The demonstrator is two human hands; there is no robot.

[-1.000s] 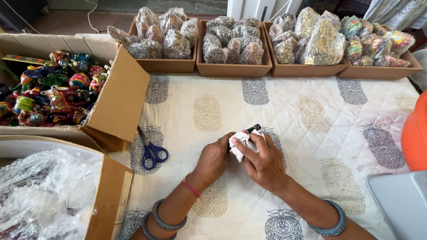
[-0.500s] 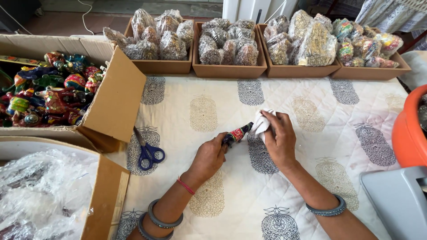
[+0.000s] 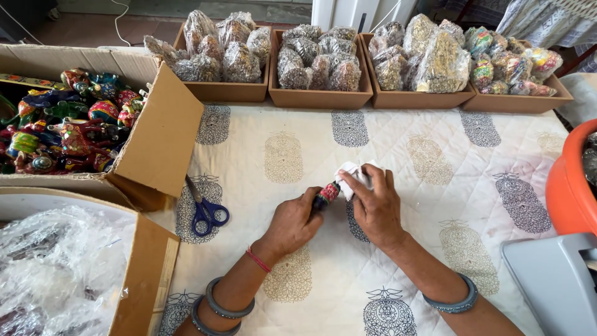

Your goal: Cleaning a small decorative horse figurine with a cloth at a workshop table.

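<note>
At centre of the quilted cloth, both hands meet over one small painted figurine. Left hand is closed around its near-left end, fingers curled, red and dark paint showing past the fingertips. Right hand lies palm-down, fingers partly bent, pressing a white wrap against the figurine's far-right end; wrap is bunched and covers only that end. Figurine lies low, just above or on the cloth; cannot tell which. Judgement: step in hand is wrapping the piece, early to middle, since most of the painted body is bare. Next move would call for turning the figurine in the left grip while the right draws the wrap round and keeps it snug, without letting the loose sheet slip off. Scissors, blue-handled, lie on the cloth left of the hands, apart from both. Open box at left holds more bright painted figures, unwrapped. Nearer left, a second box holds clear plastic sheeting. Four trays along the far edge are filled with plastic-wrapped bundles. Orange tub and grey object at right, partly out of view.
</note>
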